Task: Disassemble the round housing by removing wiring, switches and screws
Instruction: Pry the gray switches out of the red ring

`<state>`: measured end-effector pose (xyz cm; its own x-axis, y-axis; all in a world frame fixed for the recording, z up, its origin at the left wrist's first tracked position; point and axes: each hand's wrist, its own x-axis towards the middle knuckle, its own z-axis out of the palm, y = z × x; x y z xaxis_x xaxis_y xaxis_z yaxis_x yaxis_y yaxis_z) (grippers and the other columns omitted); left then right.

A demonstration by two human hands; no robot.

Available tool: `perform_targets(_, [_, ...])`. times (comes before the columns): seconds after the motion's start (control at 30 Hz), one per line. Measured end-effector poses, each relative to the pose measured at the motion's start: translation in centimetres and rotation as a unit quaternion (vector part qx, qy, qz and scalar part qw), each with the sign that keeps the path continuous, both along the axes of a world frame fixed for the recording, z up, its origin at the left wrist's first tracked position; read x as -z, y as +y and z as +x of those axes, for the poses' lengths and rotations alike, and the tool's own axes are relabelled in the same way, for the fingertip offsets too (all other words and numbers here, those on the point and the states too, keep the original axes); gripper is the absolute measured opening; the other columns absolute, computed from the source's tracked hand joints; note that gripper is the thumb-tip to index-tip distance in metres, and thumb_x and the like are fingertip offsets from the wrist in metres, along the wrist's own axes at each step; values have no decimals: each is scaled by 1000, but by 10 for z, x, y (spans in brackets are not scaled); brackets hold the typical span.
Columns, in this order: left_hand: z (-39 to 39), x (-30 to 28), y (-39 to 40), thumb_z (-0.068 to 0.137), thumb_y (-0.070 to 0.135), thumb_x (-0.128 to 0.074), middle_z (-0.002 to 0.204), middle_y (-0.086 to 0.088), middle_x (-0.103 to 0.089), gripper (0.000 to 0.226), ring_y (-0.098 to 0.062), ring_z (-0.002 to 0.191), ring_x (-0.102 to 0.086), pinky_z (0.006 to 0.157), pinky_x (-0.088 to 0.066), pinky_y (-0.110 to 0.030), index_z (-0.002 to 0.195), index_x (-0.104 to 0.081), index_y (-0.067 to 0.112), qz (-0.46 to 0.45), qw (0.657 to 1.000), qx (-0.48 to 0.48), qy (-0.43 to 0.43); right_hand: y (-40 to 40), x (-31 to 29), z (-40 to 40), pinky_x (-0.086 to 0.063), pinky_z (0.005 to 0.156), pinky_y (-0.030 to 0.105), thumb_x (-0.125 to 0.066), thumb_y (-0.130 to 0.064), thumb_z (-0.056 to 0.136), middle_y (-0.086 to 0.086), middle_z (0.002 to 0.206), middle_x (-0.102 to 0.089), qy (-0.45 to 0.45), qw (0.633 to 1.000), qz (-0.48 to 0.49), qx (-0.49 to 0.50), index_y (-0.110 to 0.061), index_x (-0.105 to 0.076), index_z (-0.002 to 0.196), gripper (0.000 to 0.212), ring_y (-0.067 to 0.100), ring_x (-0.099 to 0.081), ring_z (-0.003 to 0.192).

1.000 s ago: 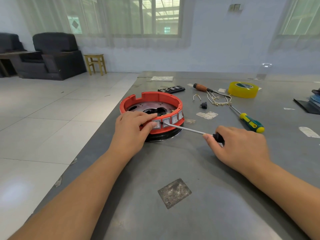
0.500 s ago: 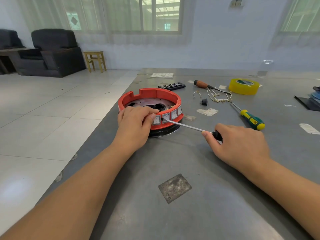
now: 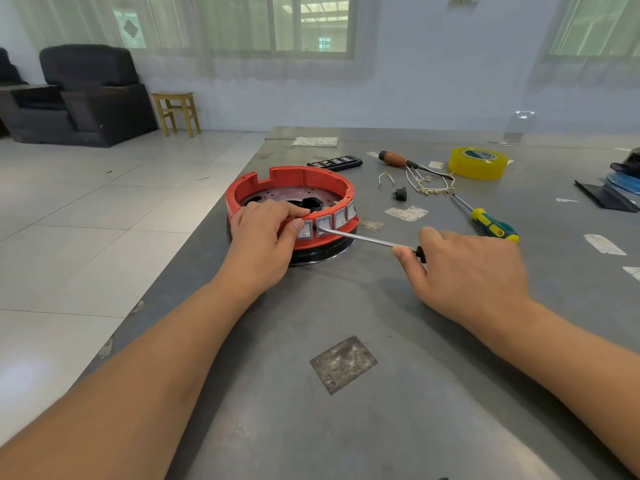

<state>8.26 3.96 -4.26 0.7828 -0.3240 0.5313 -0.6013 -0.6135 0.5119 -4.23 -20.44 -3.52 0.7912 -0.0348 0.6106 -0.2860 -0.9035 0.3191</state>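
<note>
Round housing [image 3: 294,188], red, stood on the grey tabletop [image 3: 381,393]. Left hand [image 3: 263,244]: fingers curled over its near rim beside the switches [image 3: 332,221]. Right hand [image 3: 471,271]: fingers grasped a screwdriver [image 3: 367,239], tip against a switch.

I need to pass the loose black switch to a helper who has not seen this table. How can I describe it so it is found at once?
Start at the red round housing on the grey table and look right, towards the yellow tape roll. Between them the small black switch lies alone, just left of the tangle of pale wires. It is the only small dark piece there.
</note>
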Motion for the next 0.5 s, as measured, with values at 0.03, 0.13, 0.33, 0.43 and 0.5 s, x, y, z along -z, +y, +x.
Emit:
perform_targets(0.03, [0, 0, 0, 108, 26, -55, 125, 6, -66, 25, -18, 126, -48, 119, -24, -43, 129, -69, 28, -1, 1000, 1, 1, 0, 0, 1, -25, 44, 19, -21, -69, 99, -10, 49, -39, -1, 1000, 2, 2, -26, -39, 67, 56, 9, -34, 40])
perform_targets(0.13, [-2, 0, 1, 108, 25, -56, 127, 5, -67, 26, -20, 128, -49, 120, -28, -47, 129, -69, 27, -3, 1000, 4, -2, -5, -1, 10, -28, 46, 21, -10, -69, 98, -9, 50, -39, -4, 1000, 17, 2, -24, -40, 67, 62, 12, -38, 43])
perform_targets(0.33, [0, -1, -2, 110, 24, -51, 124, 5, -66, 24, -19, 126, -48, 119, -30, -50, 124, -70, 27, -13, 1000, 2, 3, -19, 3, 37, -39, 76, 40, 1, -57, 103, -4, 58, -55, 5, 999, 44, -8, -23, -52, 71, 71, 21, -49, 52])
perform_targets(0.43, [0, 2, -4, 110, 22, -49, 118, 10, -61, 22, -17, 123, -46, 118, -27, -45, 118, -68, 28, -31, 999, 8, 9, -26, 4, 52, -37, 80, 41, -8, -50, 107, -3, 63, -61, -20, 999, 41, -1, -23, -59, 75, 66, 23, -55, 59])
perform_targets(0.5, [0, 3, -5, 110, 22, -48, 117, 12, -59, 21, -14, 121, -43, 119, -28, -46, 116, -66, 31, -42, 999, 16, 14, -27, 5, 62, -35, 80, 41, -13, -47, 107, -1, 63, -61, -39, 998, 47, 0, -22, -58, 71, 63, 25, -54, 60])
